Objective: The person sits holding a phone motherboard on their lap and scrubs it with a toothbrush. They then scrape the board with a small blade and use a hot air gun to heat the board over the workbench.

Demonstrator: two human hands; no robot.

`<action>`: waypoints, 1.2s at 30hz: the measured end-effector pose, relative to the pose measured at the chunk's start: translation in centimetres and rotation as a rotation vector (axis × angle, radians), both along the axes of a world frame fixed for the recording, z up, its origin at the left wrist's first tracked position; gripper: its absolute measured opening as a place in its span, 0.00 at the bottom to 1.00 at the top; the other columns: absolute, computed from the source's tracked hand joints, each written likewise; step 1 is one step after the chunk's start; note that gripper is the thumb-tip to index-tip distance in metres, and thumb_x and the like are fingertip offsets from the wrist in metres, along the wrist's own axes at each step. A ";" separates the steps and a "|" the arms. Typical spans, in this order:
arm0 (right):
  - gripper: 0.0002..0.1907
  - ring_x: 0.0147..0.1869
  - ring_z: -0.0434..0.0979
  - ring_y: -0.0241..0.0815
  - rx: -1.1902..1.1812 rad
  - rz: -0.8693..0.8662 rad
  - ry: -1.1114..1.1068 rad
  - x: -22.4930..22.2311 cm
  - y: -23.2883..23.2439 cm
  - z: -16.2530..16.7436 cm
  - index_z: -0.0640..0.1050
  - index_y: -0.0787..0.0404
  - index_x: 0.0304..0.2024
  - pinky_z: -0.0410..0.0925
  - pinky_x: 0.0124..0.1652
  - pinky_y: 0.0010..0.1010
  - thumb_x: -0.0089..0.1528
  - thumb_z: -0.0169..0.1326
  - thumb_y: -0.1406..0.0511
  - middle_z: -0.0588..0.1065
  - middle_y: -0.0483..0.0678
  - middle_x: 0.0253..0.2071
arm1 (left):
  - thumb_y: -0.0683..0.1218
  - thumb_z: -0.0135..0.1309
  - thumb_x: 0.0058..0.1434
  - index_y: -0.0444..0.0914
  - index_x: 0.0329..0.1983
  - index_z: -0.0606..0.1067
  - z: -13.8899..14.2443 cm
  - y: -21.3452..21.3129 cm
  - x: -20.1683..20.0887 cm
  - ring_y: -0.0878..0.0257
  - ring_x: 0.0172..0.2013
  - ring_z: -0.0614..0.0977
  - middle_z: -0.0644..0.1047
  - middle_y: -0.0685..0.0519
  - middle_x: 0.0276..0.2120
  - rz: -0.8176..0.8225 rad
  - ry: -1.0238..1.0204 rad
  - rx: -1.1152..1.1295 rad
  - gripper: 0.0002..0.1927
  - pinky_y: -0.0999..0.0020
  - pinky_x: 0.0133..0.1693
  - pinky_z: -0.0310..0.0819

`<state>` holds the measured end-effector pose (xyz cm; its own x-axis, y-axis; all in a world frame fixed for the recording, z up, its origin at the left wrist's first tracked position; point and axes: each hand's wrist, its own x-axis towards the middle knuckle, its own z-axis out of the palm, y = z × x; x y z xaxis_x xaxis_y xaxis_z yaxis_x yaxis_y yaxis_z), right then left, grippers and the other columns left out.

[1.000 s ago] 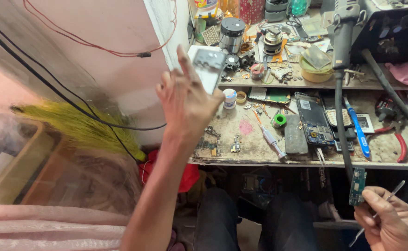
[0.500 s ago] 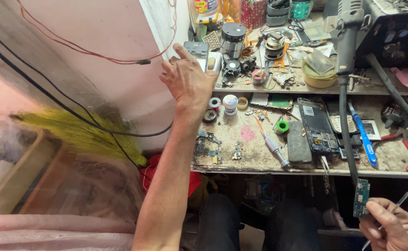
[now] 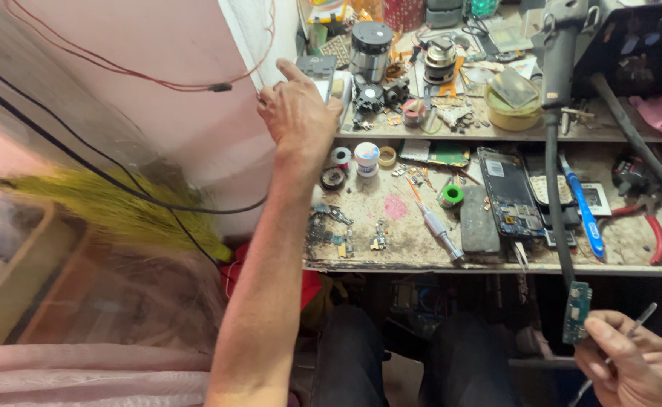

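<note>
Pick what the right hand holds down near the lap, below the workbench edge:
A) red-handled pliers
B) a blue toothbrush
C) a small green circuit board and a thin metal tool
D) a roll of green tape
C: the right hand pinches a small green circuit board and a thin metal tool, while the blue toothbrush, red-handled pliers and roll of green tape all lie on the workbench.

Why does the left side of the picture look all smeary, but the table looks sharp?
Head view: the yellow broom and clear plastic sheet on the left are blurred and streaky; the workbench with its tools is crisp and evenly lit; the right hand at the bottom edge is slightly soft.
</note>
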<state>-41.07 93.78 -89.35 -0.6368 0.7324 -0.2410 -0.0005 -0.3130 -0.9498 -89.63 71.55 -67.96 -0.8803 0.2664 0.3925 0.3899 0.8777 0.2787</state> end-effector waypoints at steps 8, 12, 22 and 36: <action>0.07 0.25 0.64 0.33 -0.103 0.170 0.016 -5.0 -8.3 5.7 0.77 0.69 0.39 0.56 0.25 0.22 0.64 0.56 0.69 0.71 0.45 0.29 | 0.46 0.66 0.61 0.30 0.60 0.69 -3.2 -5.9 12.0 0.46 0.49 0.75 0.76 0.39 0.45 -0.510 0.170 0.281 0.28 0.51 0.53 0.70; 0.08 0.24 0.62 0.32 -0.131 0.184 -0.002 -6.6 -10.6 7.3 0.77 0.68 0.38 0.53 0.22 0.21 0.64 0.56 0.67 0.70 0.44 0.27 | 0.50 0.68 0.51 0.35 0.49 0.77 -6.6 -7.9 16.4 0.47 0.48 0.74 0.76 0.42 0.45 -0.752 -0.025 0.208 0.25 0.52 0.49 0.67; 0.08 0.23 0.63 0.31 -0.118 0.187 -0.004 -6.5 -11.2 8.9 0.77 0.67 0.38 0.53 0.22 0.20 0.64 0.57 0.66 0.70 0.43 0.25 | 0.47 0.63 0.55 0.37 0.35 0.80 -8.0 -8.3 16.5 0.51 0.48 0.74 0.76 0.49 0.41 -0.704 0.052 0.149 0.09 0.52 0.50 0.64; 0.06 0.19 0.61 0.29 -0.066 0.158 -0.063 -8.4 -12.8 9.6 0.77 0.65 0.35 0.48 0.16 0.19 0.62 0.58 0.67 0.69 0.41 0.21 | 0.45 0.62 0.54 0.32 0.43 0.79 -4.7 -9.2 19.4 0.49 0.50 0.75 0.77 0.43 0.49 -0.670 0.134 0.248 0.16 0.53 0.50 0.68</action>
